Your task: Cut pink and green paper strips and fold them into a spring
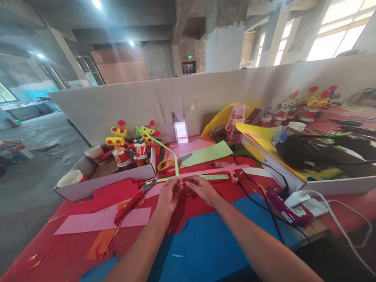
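My left hand (171, 194) is closed, its fingertips pinching the lower end of a narrow green paper strip (176, 163). That strip rises from the fingers and bends away to the upper left. Beside it, my right hand (202, 190) is also closed, thumb and fingertips pressed together close to the left fingertips; what they hold is too small to tell. A pair of red-handled scissors (128, 207) lies left of my left hand. Behind the hands are yellow-handled scissors (166, 164), a green paper sheet (209, 153) and a pink glue gun (235, 174).
At the left, a white box (106, 181) holds paper-cup robot figures (121, 154) and stacked cups. Pink paper (101, 221) and blue sheets (209, 236) cover the red tabletop. A purple power strip (289, 208) with cables lies right, before another box (337, 185). A white partition (133, 104) stands behind.
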The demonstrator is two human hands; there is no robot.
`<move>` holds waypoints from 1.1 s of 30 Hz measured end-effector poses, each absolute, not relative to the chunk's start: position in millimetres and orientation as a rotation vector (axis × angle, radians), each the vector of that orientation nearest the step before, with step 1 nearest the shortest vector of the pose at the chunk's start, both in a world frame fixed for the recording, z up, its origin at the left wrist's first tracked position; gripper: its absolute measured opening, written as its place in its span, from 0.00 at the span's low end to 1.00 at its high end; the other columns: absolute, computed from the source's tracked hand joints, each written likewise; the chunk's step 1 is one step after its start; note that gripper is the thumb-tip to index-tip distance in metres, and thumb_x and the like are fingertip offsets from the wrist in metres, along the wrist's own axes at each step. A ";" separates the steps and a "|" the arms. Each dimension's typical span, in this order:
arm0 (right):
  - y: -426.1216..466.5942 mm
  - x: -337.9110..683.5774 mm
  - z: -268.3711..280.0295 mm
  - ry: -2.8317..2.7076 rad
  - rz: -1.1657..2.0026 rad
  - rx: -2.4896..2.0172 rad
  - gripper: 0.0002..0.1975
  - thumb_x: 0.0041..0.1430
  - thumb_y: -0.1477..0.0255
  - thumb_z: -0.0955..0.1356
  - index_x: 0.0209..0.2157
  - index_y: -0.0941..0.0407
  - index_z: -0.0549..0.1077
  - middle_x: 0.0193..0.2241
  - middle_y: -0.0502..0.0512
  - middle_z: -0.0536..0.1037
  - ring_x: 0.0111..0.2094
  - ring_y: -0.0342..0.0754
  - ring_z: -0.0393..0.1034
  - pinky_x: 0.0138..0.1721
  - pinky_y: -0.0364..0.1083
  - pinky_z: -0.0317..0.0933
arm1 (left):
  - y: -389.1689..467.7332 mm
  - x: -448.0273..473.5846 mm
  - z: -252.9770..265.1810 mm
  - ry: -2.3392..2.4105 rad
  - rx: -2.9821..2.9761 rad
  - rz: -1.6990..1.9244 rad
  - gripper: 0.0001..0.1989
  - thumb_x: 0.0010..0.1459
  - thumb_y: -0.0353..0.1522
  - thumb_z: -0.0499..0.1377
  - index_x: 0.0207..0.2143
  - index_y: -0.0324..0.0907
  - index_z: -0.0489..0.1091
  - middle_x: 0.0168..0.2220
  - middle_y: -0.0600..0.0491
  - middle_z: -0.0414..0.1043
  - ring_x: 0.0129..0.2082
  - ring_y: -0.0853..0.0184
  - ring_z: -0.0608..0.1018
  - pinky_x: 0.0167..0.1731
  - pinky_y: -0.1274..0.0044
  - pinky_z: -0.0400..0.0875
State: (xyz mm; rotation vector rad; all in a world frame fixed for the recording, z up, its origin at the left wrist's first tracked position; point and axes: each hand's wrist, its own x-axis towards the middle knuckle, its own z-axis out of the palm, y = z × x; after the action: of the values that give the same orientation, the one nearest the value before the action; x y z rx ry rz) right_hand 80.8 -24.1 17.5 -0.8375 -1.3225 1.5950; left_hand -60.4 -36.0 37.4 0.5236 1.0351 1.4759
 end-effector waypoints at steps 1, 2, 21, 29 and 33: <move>-23.2 79.7 17.2 -1.280 1.551 -0.832 0.24 0.45 0.53 0.73 0.37 0.58 0.76 0.26 0.51 0.77 0.27 0.43 0.71 0.28 0.42 0.64 | -38.8 -55.3 36.0 1.034 0.521 1.427 0.04 0.50 0.25 0.63 0.27 0.38 0.69 0.26 0.54 0.75 0.22 0.76 0.75 0.22 0.86 0.71; -22.5 79.3 17.1 -1.241 1.515 -0.826 0.24 0.44 0.53 0.73 0.34 0.58 0.76 0.28 0.53 0.78 0.29 0.44 0.71 0.31 0.43 0.65 | -41.5 -50.9 35.1 1.031 0.523 1.388 0.05 0.48 0.26 0.64 0.27 0.38 0.69 0.25 0.54 0.75 0.21 0.76 0.75 0.21 0.85 0.70; -19.7 78.7 5.4 -1.095 1.408 -0.990 0.16 0.43 0.59 0.72 0.20 0.58 0.73 0.19 0.51 0.74 0.23 0.45 0.65 0.27 0.44 0.59 | -49.8 -38.1 29.0 1.119 0.846 1.310 0.18 0.38 0.40 0.70 0.27 0.38 0.70 0.21 0.55 0.71 0.19 0.73 0.71 0.19 0.81 0.66; -15.7 86.6 5.9 -1.156 1.298 -0.989 0.13 0.42 0.62 0.71 0.18 0.58 0.72 0.17 0.50 0.74 0.22 0.44 0.65 0.25 0.43 0.57 | -38.3 -30.8 24.1 1.142 0.899 1.315 0.15 0.37 0.37 0.69 0.23 0.38 0.68 0.19 0.54 0.71 0.17 0.73 0.70 0.17 0.82 0.63; -12.9 95.5 4.3 -1.115 1.257 -1.025 0.12 0.41 0.63 0.70 0.16 0.58 0.70 0.16 0.50 0.72 0.20 0.43 0.62 0.24 0.43 0.55 | -33.7 -15.2 21.4 1.144 0.866 1.334 0.14 0.38 0.36 0.68 0.23 0.39 0.67 0.18 0.55 0.70 0.16 0.73 0.70 0.17 0.81 0.63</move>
State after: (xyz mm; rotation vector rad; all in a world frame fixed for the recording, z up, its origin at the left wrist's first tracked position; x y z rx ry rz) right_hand 95.5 -12.9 4.3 -1.0254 -1.1145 1.2572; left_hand -15.2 -33.7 21.4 0.8657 1.1435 1.3344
